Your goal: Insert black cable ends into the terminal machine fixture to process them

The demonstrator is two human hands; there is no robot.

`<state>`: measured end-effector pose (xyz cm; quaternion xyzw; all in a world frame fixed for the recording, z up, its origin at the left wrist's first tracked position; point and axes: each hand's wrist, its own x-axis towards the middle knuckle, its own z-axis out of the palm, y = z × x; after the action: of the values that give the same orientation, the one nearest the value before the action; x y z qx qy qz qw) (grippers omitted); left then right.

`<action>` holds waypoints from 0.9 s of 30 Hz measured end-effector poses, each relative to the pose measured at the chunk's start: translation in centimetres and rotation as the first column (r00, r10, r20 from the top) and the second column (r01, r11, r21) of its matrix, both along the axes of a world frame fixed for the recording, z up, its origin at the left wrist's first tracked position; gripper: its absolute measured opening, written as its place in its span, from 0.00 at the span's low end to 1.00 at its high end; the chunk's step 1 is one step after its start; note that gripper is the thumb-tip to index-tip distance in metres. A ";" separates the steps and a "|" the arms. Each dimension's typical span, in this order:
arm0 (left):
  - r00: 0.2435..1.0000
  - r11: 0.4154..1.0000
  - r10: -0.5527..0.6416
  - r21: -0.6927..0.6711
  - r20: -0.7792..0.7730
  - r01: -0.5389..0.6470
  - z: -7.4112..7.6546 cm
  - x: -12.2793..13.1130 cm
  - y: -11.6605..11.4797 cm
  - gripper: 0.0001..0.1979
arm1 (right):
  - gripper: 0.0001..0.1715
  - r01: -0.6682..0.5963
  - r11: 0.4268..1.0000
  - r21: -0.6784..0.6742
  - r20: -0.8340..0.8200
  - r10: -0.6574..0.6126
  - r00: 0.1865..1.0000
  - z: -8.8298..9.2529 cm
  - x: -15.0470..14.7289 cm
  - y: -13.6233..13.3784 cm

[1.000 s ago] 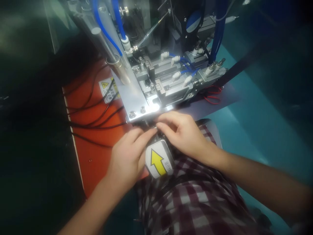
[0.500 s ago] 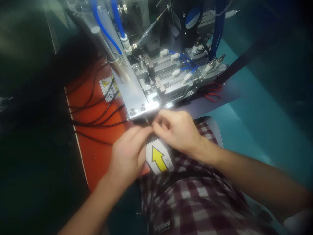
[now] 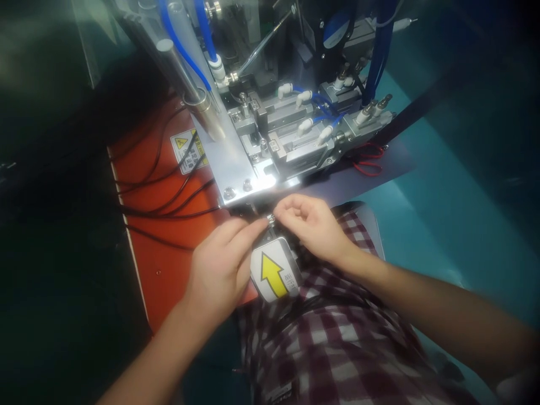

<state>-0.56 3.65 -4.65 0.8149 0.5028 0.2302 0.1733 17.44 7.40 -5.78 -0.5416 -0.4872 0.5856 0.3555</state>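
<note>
My left hand is closed, with its extended fingertips at a small shiny metal part just below the front edge of the metal plate. The kind of part is too small to tell. Close by on the right, my right hand has its fingers curled and the thumb and forefinger pinched together. Whatever lies between those fingertips is hidden. Under the hands is a white label with a yellow arrow, fixed on a block in front of the machine.
Pneumatic cylinders with white fittings and blue hoses stand behind the hands. Black cables cross the orange base on the left. Red wire lies coiled at the right. A checked garment is close below.
My right hand has shifted slightly right, away from the left fingertips, and the small metal part now shows between the hands. The left hand stays almost in place.
</note>
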 end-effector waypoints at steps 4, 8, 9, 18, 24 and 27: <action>1.000 1.000 0.002 0.003 -0.008 -0.002 0.0 0.1 0.0 0.15 | 0.05 -0.005 0.999 0.036 0.000 0.005 1.000 0.1 0.0 0.1; 1.000 1.000 0.002 0.011 -0.013 -0.002 0.2 0.1 0.0 0.15 | 0.06 -0.002 1.000 0.026 0.004 0.002 1.000 -0.2 0.0 0.1; 1.000 1.000 -0.001 0.013 -0.015 0.002 0.2 0.1 0.0 0.15 | 0.06 -0.002 1.000 0.012 0.001 0.002 1.000 -0.3 0.0 0.0; 0.991 0.999 -0.036 0.036 -0.133 0.041 0.2 0.2 0.3 0.17 | 0.14 -0.074 0.967 -0.244 -0.078 0.057 0.995 0.8 0.3 0.9; 0.977 0.999 -0.034 0.030 -0.213 0.041 0.6 0.5 0.3 0.18 | 0.10 -0.054 0.978 -0.203 -0.120 0.030 0.992 0.1 0.8 0.7; 0.974 1.000 0.010 0.014 -0.225 -0.007 0.7 0.5 0.2 0.18 | 0.07 0.004 0.996 -0.091 -0.117 -0.014 0.993 -0.2 0.4 0.0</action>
<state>-0.01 3.81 -3.95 0.8348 0.5211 0.1406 0.1088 17.80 7.35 -6.02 -0.5239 -0.4362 0.6362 0.3613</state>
